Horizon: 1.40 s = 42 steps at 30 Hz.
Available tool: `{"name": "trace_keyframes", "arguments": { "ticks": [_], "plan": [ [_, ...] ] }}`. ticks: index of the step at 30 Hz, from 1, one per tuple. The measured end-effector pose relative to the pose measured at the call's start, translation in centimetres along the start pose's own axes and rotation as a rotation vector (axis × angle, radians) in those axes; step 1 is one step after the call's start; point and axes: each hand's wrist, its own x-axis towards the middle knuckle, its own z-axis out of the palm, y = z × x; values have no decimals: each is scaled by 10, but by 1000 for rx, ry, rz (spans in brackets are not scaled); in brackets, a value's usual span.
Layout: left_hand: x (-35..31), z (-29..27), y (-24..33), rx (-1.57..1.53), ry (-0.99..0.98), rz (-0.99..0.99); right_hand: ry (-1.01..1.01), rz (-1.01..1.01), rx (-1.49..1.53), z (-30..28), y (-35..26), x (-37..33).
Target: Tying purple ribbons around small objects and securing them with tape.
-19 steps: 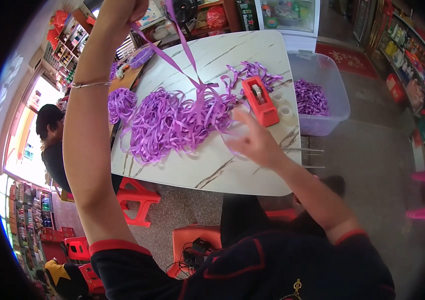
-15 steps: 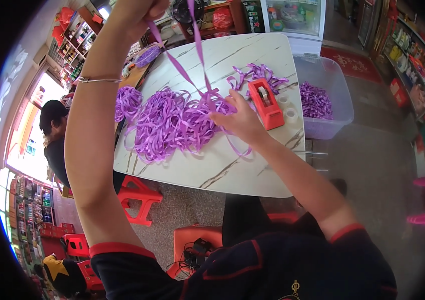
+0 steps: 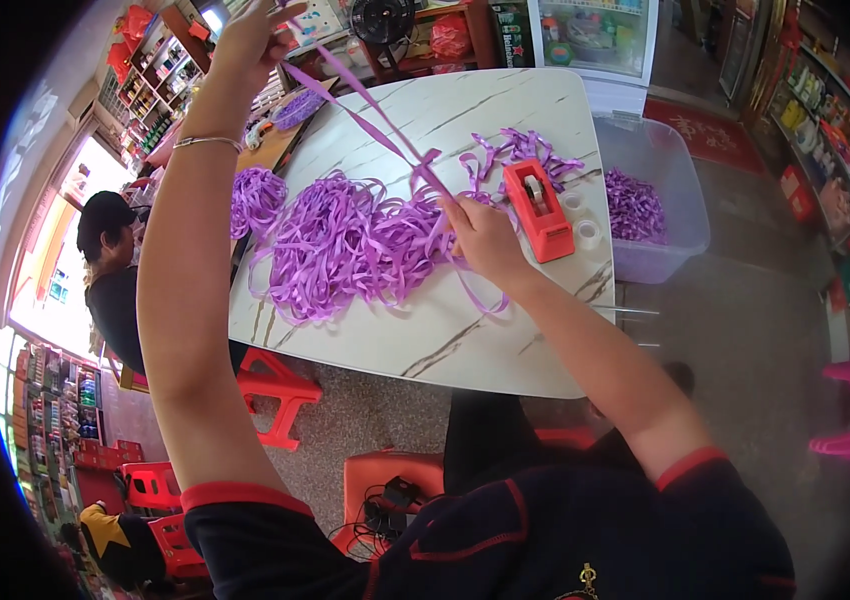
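Note:
A long purple ribbon stretches in two strands between my hands, above the marble-patterned white table. My raised left hand is at the upper left with the ribbon's upper end running into its fingers. At the ribbon's lower end, below a knot-like crossing, my right hand is closed round it. Left of that hand lies a large tangled heap of purple ribbon. Just beyond the right hand stands a red tape dispenser, and short purple ribbon pieces lie behind it.
Clear tape rolls lie by the table's right edge. A translucent bin holding purple ribbon pieces stands beyond that edge. At the left are another purple bundle and a seated person. A red stool stands below the table.
My left hand has moved slightly left and down, and its fingers have loosened outward. My right hand has closed round the ribbon below the crossing. The strands now slant more to the left.

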Motion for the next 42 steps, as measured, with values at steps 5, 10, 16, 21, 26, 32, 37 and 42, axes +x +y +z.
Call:
{"name": "trace_keyframes", "arguments": {
  "ticks": [5,10,16,21,26,32,37,42],
  "plan": [
    [2,16,-4,741,1068,168,41,-39,-101,-12,8,-6],
    [-2,11,13,781,1199,250,244,-60,10,-15,30,-10],
    [-16,-12,63,956,1161,312,-140,125,-290,-18,43,-22],
    [18,56,28,930,997,378,-144,123,-446,-40,71,-33],
    [6,10,88,1113,1023,608,-252,261,-488,-41,95,-31],
    [25,95,73,913,865,429,-183,191,-635,-48,67,-35],
    [51,126,35,893,724,367,119,-226,-508,-28,27,-9],
    [75,179,-20,832,710,306,79,-185,160,-4,-48,23]
  ]
}}
